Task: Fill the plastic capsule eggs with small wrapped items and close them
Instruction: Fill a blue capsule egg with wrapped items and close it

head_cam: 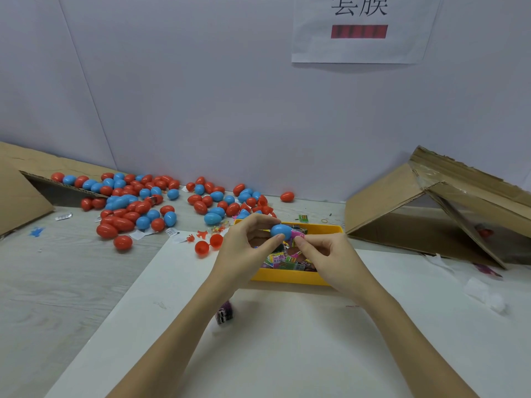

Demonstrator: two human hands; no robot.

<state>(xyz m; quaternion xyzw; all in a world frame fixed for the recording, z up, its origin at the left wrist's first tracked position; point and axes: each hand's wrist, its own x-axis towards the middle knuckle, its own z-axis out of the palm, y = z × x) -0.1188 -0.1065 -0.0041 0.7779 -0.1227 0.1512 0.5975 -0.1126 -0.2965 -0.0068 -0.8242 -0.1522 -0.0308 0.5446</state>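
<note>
My left hand (247,242) holds a blue capsule egg half (280,231) above the yellow tray (287,275). My right hand (321,251) pinches a pink wrapped item (297,234) that sits at the egg's open end. The tray holds several colourful wrapped items (283,259). An open red egg (208,245) lies in two joined halves on the table, left of my left hand. A dark purple wrapped item (224,313) lies on the white sheet under my left forearm.
A large heap of red and blue eggs (138,202) spreads over the back left of the table. Cardboard boxes lie tipped at far left (20,193) and at right (425,208). Small orange toy figures (201,235) and paper scraps lie nearby. A white sheet (287,354) covers the near table.
</note>
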